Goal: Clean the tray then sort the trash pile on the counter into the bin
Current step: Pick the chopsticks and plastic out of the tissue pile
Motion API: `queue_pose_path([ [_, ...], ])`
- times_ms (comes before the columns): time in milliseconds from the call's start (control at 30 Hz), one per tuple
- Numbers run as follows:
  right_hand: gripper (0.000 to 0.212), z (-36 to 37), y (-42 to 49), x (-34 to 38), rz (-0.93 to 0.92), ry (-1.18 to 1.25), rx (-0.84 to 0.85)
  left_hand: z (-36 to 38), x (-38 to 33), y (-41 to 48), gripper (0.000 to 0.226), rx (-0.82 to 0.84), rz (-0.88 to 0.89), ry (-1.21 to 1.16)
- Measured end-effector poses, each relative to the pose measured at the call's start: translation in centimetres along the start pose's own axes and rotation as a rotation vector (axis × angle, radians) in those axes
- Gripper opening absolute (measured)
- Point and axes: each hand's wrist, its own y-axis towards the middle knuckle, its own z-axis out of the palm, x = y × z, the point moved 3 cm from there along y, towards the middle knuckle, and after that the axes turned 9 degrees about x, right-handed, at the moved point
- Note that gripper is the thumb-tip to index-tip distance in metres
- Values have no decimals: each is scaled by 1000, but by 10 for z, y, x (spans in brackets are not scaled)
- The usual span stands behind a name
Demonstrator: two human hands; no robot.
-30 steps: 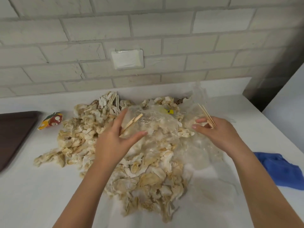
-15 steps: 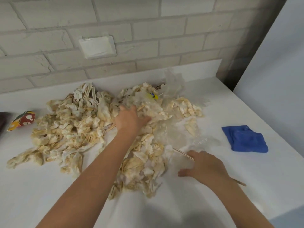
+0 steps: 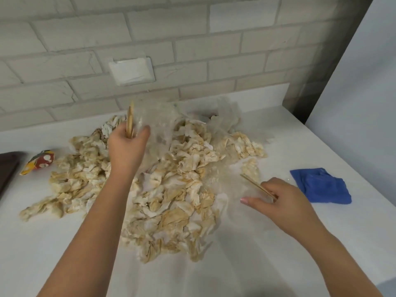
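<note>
Lifting clear of the pile (image 3: 171, 189), the left hand (image 3: 128, 153) now stands above its far left part; half a second ago it lay palm-down, pressed into the crumpled, stained paper. Its grip is clenched round a few wooden sticks (image 3: 129, 123), which point straight up out of the fist. A sheet of clear film (image 3: 159, 123) has risen beside the thumb; whether the grip holds it too I cannot tell.

The right hand (image 3: 285, 202) is low over the desk (image 3: 42, 243), right of the pile. Its grip grasps thin sticks (image 3: 257, 186) between thumb and curled fingers, with the forefinger stretched out to the left. These sticks slant up and left toward the pile. Half a second ago the hand lay flatter, and a stick end also showed behind the wrist.

The pile spreads across the middle of the desk, its far edge near the foot of the brick wall (image 3: 214, 50). The tray (image 3: 6, 170) shows as a dark corner at the left edge, more of it than before and apart from the pile. A coloured wrapper (image 3: 38, 161) lies between them. A blue cloth (image 3: 321, 186) lies just right of the right hand.
</note>
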Motion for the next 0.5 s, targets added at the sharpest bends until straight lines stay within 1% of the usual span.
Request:
queue_pose_path([
  [67,31,-13,3,-2,18,-56,-147,-16,0,-2,37,-14,-37,-76],
  [100,32,-17,8,-8,60,-98,-191,-22,0,-5,34,-17,-45,-81],
  [133,37,-17,13,-16,122,-146,-191,-27,1,-9,29,-17,-52,-74],
  [167,41,-15,19,-26,197,-205,-152,-31,2,-14,27,-12,-53,-68],
  [267,57,6,27,-53,402,-301,26,-39,4,-29,39,19,-107,-93],
  [300,61,14,26,-60,433,-302,54,-41,4,-34,36,22,-128,-131],
  [367,62,26,23,-68,439,-328,66,-48,3,-43,9,35,-168,-202],
  [433,55,32,21,-70,414,-382,82,-55,0,-52,40,68,-188,-205],
  [467,51,35,21,-69,398,-407,99,-59,-1,-55,49,70,-180,-198],
  [500,47,37,21,-68,377,-428,114,-62,-3,-58,50,60,-177,-179],
])
